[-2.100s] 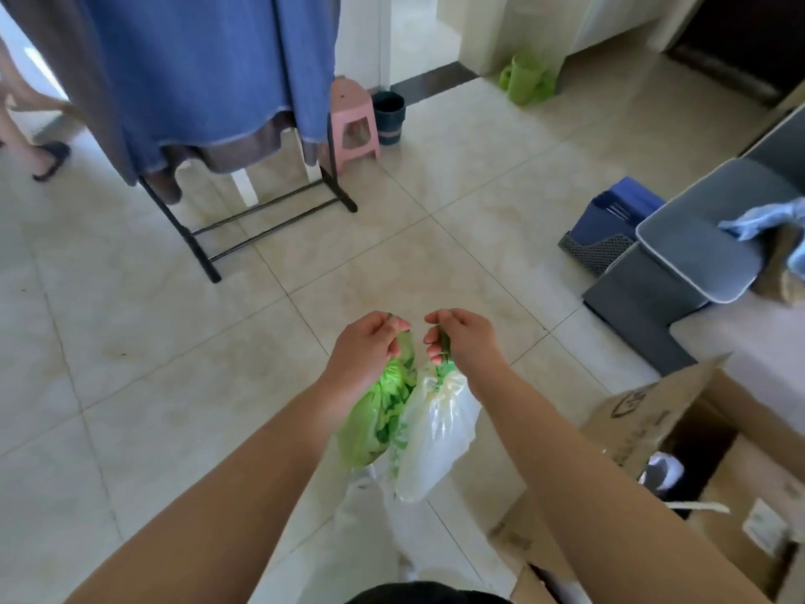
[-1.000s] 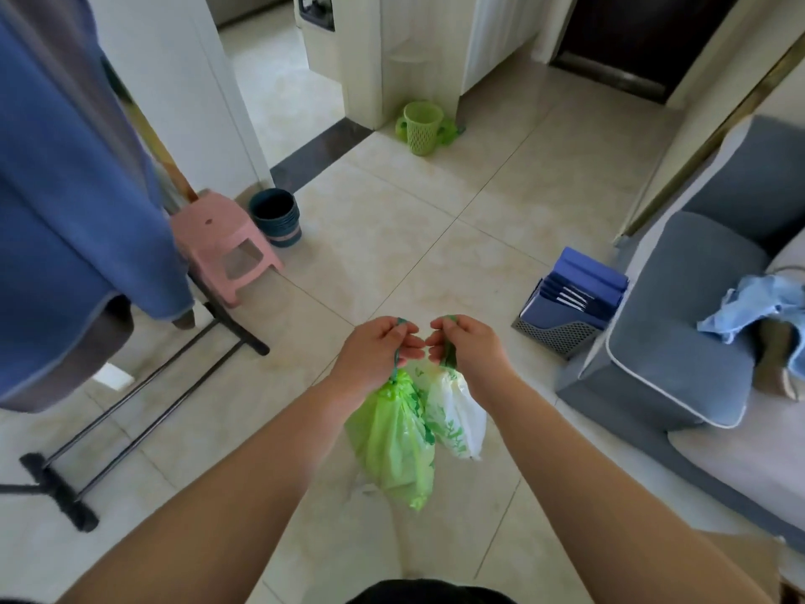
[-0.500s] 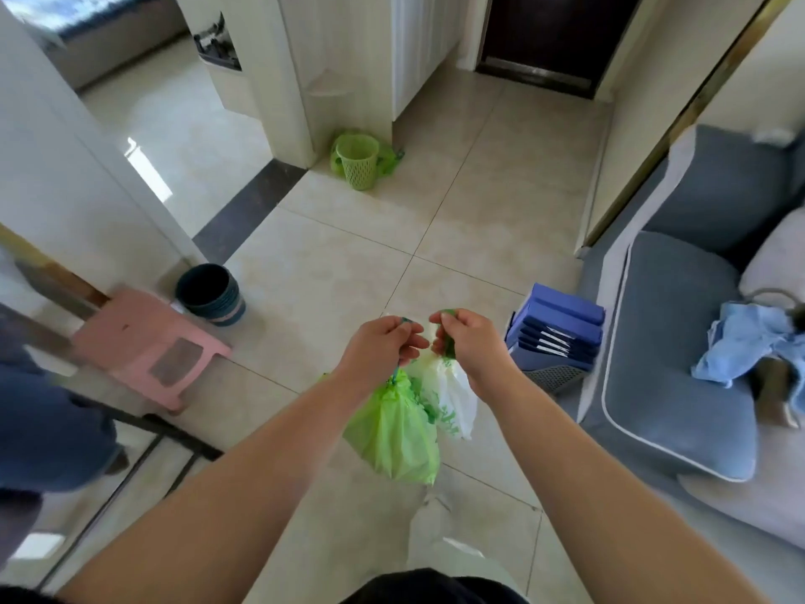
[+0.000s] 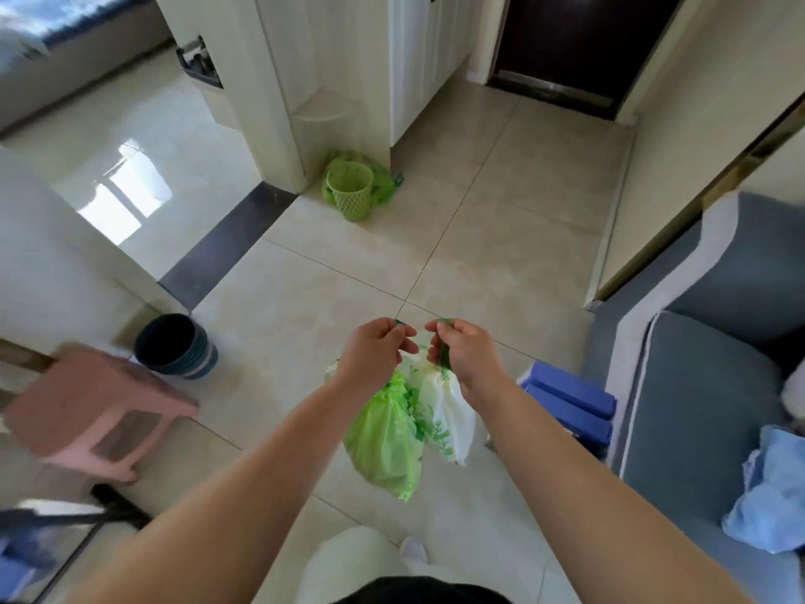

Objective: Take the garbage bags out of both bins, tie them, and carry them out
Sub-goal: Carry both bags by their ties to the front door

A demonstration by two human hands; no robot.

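Two filled garbage bags hang in front of me above the tiled floor. My left hand (image 4: 375, 350) grips the top of the green bag (image 4: 385, 442). My right hand (image 4: 461, 353) pinches the green drawstring of the white bag (image 4: 446, 414), which carries green print. The two bags touch side by side. A green lattice bin (image 4: 350, 189) stands by the white cabinet corner ahead, with green plastic bunched behind it. A dark blue bin (image 4: 176, 345) stands on the floor to my left.
A pink stool (image 4: 93, 411) sits at the left beside the dark bin. A grey sofa (image 4: 705, 385) with a blue cloth (image 4: 771, 490) fills the right side. A blue box (image 4: 570, 398) lies by the sofa. A dark door (image 4: 579, 37) is at the hallway's far end.
I have turned and walked toward the hallway; the green bin and dark door have come closer, the clothes rack has slid out to the left. Both hands keep their hold on the bags.
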